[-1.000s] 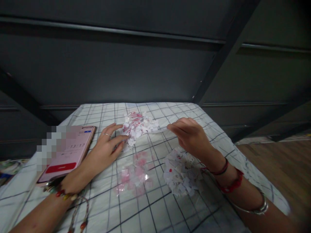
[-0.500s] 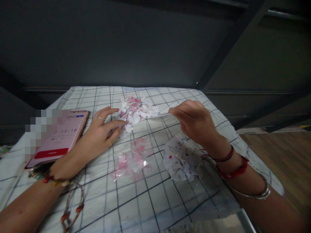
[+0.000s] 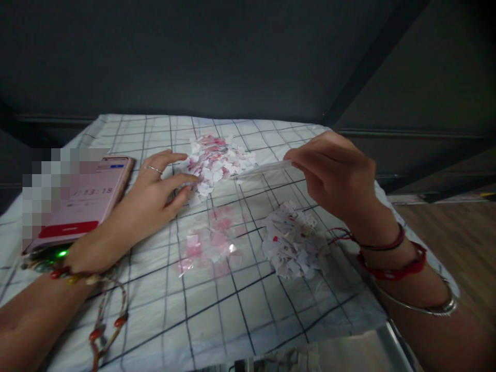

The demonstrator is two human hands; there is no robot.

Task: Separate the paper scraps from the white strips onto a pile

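My left hand (image 3: 155, 194) rests with fingers apart, its fingertips at the left edge of a heap of torn white and pink paper scraps (image 3: 217, 163). On the other side, my right hand (image 3: 335, 173) is raised and pinched on the edge of a clear plastic sheet or bag (image 3: 267, 166); which of the two, I cannot tell. That edge stretches leftward toward the paper heap. Below, thin pink squares (image 3: 217, 240) lie in a loose patch with shiny clear plastic about them. A second heap of whitish paper scraps (image 3: 292, 243) sits below my right hand.
A phone (image 3: 77, 201) showing a timer lies left of my left hand. The checked cloth (image 3: 147, 320) covers the table. A dark panel (image 3: 201, 62) stands behind it. Below the table's near edge is a partly hidden container (image 3: 349, 349).
My right hand has moved right, drawing the plastic edge up into a visible strip. My left hand stays by the paper heap. The camera view has shifted slightly.
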